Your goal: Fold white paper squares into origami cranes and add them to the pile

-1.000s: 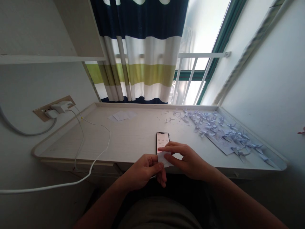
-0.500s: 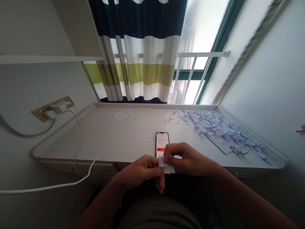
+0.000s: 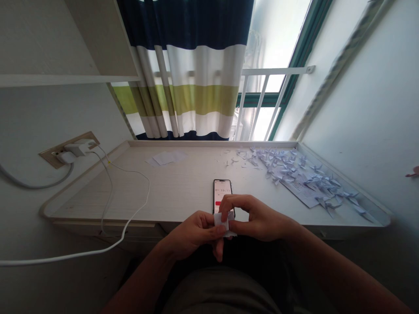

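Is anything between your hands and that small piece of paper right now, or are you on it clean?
Nothing visible is in the way. The left hand and the right hand both pinch the small piece of paper at the near edge of the desk. The phone lies flat just beyond them, apart from the paper.

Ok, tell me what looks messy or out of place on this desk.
Small folded paper figures lie scattered across the desk's right side, some on a sheet lying askew; scraps dot the far middle. A white cable trails off the front edge. The held paper piece looks intact.
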The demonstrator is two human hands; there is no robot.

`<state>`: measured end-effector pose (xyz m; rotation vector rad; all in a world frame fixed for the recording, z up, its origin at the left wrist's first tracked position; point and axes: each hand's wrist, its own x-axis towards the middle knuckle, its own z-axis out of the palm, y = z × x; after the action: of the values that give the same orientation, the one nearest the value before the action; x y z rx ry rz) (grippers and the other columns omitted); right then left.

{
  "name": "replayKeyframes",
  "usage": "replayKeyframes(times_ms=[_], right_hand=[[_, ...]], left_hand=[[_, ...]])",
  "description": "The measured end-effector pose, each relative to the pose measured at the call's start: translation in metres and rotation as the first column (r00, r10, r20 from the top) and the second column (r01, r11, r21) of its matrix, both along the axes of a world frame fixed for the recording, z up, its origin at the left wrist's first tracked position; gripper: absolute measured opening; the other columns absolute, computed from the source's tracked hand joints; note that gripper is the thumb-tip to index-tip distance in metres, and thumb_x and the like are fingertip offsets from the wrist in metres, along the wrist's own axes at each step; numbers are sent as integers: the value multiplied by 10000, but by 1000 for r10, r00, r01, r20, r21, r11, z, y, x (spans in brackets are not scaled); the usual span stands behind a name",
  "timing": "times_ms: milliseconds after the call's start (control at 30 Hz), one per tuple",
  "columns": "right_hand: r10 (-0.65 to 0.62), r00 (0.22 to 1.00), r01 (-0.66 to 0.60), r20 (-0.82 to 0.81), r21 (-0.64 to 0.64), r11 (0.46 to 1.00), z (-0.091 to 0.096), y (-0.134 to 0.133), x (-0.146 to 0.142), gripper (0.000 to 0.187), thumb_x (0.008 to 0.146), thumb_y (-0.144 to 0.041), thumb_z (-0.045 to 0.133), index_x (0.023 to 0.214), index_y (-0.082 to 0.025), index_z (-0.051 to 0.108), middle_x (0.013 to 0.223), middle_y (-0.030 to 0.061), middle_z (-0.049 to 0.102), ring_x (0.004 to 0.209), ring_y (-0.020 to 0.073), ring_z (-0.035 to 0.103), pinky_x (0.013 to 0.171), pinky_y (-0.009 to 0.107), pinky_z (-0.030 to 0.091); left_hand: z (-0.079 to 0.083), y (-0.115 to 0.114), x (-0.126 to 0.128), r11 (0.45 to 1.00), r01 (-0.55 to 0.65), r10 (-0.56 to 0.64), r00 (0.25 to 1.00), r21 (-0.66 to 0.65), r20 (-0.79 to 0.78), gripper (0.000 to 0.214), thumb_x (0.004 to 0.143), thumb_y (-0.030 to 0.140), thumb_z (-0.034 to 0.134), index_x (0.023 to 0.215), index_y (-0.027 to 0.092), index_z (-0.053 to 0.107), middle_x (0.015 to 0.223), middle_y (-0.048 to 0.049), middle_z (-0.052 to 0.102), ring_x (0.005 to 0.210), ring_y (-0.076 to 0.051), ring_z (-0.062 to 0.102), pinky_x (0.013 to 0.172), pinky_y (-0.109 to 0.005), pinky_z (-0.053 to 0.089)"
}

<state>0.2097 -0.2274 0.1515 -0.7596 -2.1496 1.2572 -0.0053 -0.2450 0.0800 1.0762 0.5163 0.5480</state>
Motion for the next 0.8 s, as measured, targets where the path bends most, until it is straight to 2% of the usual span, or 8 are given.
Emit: replayKeyframes(times_ms=[200,333,467,600,667,733,800], right_hand=[[-85,996,83,-33,-68,994,-3,0,-4,93,882,-242,671,896,-170,729,845,37,723,802,160,651,781,310,542],[-180,982,175,-62,-80,981,-11,1,-7,118,873,-228,681,945,-164,749,846,35,731,759,149,651,758,304,547],[-257,964,254,-65,-54,966,-20,3,-10,187,875,-241,691,1043,-180,746,866,27,730,785,152,663,801,326,560],[-305,948,304,-91,-21,952,-23,0,-13,290,860,-261,728,1144,-201,718,881,16,705,801,153,665,792,328,574],[-321,944,326,-79,64,943,-21,-3,-13,308,875,-227,705,1183,-217,711,928,30,710,852,168,674,821,345,578],[-300,953,303,-48,237,923,-15,-6,-11,345,901,-186,671,1238,-255,701,1092,65,708,991,200,667,904,387,563],[-185,981,148,50,418,896,-8,-7,-6,262,949,-184,625,1165,-278,741,1218,85,681,1121,233,625,973,428,530]], left_hand=[[5,-3,0,998,-18,20,999,63,-28,439,931,537,656,914,106,738,634,-62,723,576,-152,678,610,-244,498],[5,-4,5,982,-129,134,990,141,-30,406,937,497,668,950,100,751,831,-118,790,636,-157,709,645,-258,521],[5,-4,9,950,-209,221,975,233,-28,401,966,465,641,1044,93,770,903,-139,799,770,-185,739,753,-286,547],[5,-4,10,946,-224,228,974,235,13,404,972,463,630,1009,86,770,963,-160,799,781,-209,753,763,-319,560],[6,-4,9,946,-216,220,975,242,9,416,978,473,615,977,87,767,953,-159,798,772,-212,752,745,-318,554],[6,-3,7,947,-190,204,979,260,-27,432,980,488,603,933,91,764,894,-144,794,752,-206,741,734,-310,544],[7,-1,5,955,-129,155,985,267,-76,447,977,500,602,875,95,761,822,-126,782,720,-195,724,728,-305,538]])
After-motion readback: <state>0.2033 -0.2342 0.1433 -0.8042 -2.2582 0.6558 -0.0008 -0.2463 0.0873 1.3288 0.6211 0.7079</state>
